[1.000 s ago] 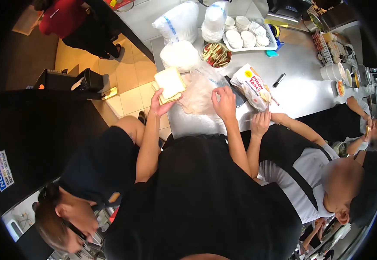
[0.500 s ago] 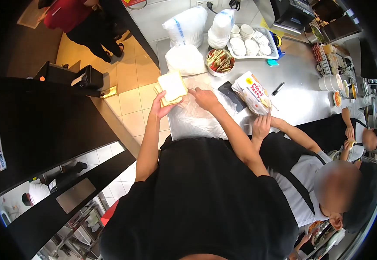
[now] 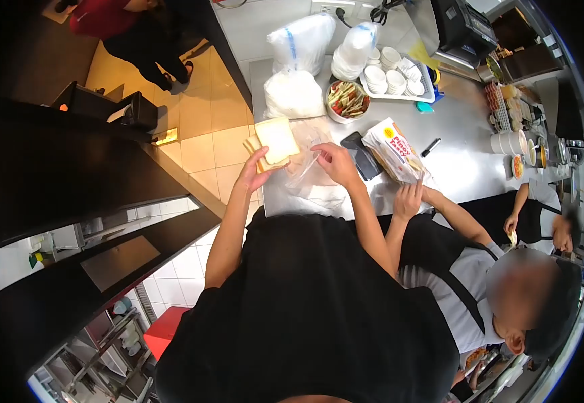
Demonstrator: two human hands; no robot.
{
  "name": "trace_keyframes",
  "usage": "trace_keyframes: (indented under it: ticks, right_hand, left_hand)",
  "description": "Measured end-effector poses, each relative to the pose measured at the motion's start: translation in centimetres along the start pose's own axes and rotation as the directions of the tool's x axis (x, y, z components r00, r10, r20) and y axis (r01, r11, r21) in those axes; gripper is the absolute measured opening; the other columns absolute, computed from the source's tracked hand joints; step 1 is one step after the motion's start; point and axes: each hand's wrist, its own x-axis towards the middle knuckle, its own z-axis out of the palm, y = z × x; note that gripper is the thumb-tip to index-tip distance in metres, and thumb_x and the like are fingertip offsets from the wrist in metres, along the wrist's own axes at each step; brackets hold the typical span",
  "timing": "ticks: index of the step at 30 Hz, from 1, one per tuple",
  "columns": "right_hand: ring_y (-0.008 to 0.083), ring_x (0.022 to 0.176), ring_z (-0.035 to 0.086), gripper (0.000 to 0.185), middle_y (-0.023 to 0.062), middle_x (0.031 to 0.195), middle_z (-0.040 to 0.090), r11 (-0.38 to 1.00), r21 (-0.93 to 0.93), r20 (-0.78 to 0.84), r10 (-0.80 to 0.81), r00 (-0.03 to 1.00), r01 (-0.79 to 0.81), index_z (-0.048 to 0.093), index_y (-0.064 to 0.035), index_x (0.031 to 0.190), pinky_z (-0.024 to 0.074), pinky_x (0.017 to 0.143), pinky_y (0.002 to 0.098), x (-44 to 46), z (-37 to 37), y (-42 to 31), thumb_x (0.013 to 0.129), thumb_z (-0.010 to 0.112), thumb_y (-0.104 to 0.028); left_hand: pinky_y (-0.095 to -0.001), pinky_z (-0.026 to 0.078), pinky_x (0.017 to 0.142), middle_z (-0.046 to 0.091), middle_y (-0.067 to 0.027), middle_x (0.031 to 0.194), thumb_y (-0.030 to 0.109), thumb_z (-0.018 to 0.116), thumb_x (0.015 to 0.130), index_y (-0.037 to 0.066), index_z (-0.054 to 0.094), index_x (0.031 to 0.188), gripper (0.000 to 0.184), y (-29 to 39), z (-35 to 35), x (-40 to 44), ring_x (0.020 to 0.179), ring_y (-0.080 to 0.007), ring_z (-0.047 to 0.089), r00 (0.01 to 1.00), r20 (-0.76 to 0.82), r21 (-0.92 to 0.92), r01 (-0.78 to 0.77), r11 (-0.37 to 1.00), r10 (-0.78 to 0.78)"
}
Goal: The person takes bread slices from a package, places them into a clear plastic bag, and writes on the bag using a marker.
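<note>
Since the frame half a second ago, the right hand has drawn back from the bread towards 4 o'clock and now meets a raised fold of clear plastic. At the far left, tiled floor (image 3: 228,151) lies open, at 9 o'clock of the table (image 3: 466,161). Next, the left hand (image 3: 255,170) is closed partway round the stacked bread slices (image 3: 278,142), thumb over their lower-left edge and fingers underneath. The stack is raised at the table's left edge, its left corner over the floor side. At 1 o'clock from the bread stands a filled white bag (image 3: 295,94); at 2 o'clock, a bowl (image 3: 346,117) of cut sticks. The clear plastic (image 3: 319,193) spreads between the hands, reaching the near edge. On it, the right hand (image 3: 333,163) is mostly closed, thumb and finger pinching the fold. At its 3 o'clock lies a dark phone (image 3: 363,156), just left of the printed bread bag (image 3: 395,149). Another person's hand (image 3: 409,199) touches that bag's end at 5 o'clock. Farther right is a pen (image 3: 431,147), with a wide bare stretch beyond at 3 o'clock.
</note>
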Motion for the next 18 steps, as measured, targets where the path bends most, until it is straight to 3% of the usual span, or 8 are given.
trace_keyframes:
  ticks: [2,6,8,9,12,13,16,18]
  right_hand:
    - [0.0171,0.081,0.066,0.034,0.009,0.097,0.066,0.997,0.074,-0.076,0.004,0.997,0.002,0.073,-0.0104,0.12,0.0564,0.072,0.0279,-1.0,0.1,0.1,0.089,0.065,-0.002]
    - [0.0155,0.096,0.063,0.036,0.0081,0.112,0.061,0.907,0.422,-0.191,0.073,0.979,0.015,0.069,-0.006,0.128,0.0596,0.078,0.0287,-1.8,1.4,-0.5,0.093,0.06,-0.001]
    - [0.0148,0.098,0.062,0.037,0.0077,0.111,0.061,0.759,0.65,-0.186,0.131,0.974,0.022,0.066,-0.0044,0.132,0.06,0.08,0.0287,-2.3,2.5,0.1,0.095,0.058,-0.001]
    - [0.0153,0.107,0.061,0.04,0.0087,0.122,0.061,0.677,0.735,-0.103,0.138,0.985,-0.018,0.06,-0.003,0.138,0.0597,0.085,0.0311,-2.5,2.3,-0.1,0.099,0.058,-0.006]
    - [0.0163,0.113,0.061,0.041,0.0112,0.134,0.059,0.557,0.83,-0.104,0.212,0.972,-0.033,0.057,-0.0034,0.141,0.0582,0.09,0.0341,-3.2,2.5,-1.4,0.101,0.059,-0.011]
    - [0.0167,0.113,0.063,0.043,0.0126,0.138,0.059,0.572,0.819,-0.113,0.229,0.967,-0.04,0.055,-0.0028,0.143,0.0557,0.093,0.0343,-3.3,2.7,-1.7,0.102,0.06,-0.016]
    - [0.0156,0.108,0.065,0.042,0.0111,0.129,0.064,0.688,0.721,-0.126,0.244,0.962,-0.08,0.056,-0.0003,0.141,0.054,0.092,0.0317,-3.4,3.0,-1.9,0.102,0.061,-0.013]
    - [0.0143,0.103,0.066,0.041,0.0099,0.123,0.066,0.677,0.736,-0.2,0.223,0.954,-0.003,0.056,0.0011,0.139,0.0534,0.09,0.0298,-3.4,3.2,-1.0,0.1,0.063,-0.011]
  left_hand:
    - [-0.0595,0.043,0.115,0.055,-0.0189,0.144,0.026,0.063,0.098,0.0,0.042,0.147,0.059,-0.5,0.2,-0.3,0.135,-0.0356,0.052,1.0,0.007,-0.011,0.017,1.0,-0.017]
    - [-0.0624,0.039,0.116,0.053,-0.0204,0.146,0.03,0.062,0.097,0.001,0.04,0.149,0.064,-1.4,1.2,-0.9,0.137,-0.0375,0.05,0.998,0.034,-0.029,0.061,0.998,-0.06]
    - [-0.0632,0.039,0.116,0.053,-0.0207,0.146,0.03,0.062,0.097,0.001,0.04,0.149,0.064,-1.9,1.6,-1.0,0.137,-0.0377,0.05,0.994,0.04,-0.053,0.101,0.993,-0.099]
    - [-0.0638,0.039,0.116,0.053,-0.021,0.146,0.03,0.062,0.096,0.001,0.04,0.15,0.065,-2.1,1.6,-0.9,0.137,-0.0379,0.051,0.992,0.036,-0.065,0.122,0.99,-0.12]
    - [-0.064,0.039,0.115,0.053,-0.022,0.146,0.03,0.063,0.096,0.0,0.039,0.15,0.066,-2.8,1.7,-0.7,0.136,-0.0387,0.052,0.981,0.062,-0.025,0.184,0.983,-0.183]
    - [-0.0638,0.04,0.115,0.052,-0.0223,0.146,0.031,0.063,0.096,0.0,0.038,0.15,0.067,-2.7,1.7,-0.7,0.135,-0.039,0.052,0.976,0.076,0.002,0.203,0.979,-0.202]
    - [-0.0613,0.042,0.114,0.053,-0.0227,0.146,0.031,0.064,0.096,-0.001,0.038,0.151,0.069,-2.8,2.4,-0.8,0.134,-0.04,0.053,0.951,0.169,0.044,0.255,0.966,-0.259]
    - [-0.0606,0.044,0.113,0.053,-0.0226,0.145,0.03,0.066,0.096,-0.001,0.037,0.151,0.07,-2.6,2.9,-0.9,0.133,-0.0406,0.054,0.959,0.132,0.081,0.242,0.967,-0.251]
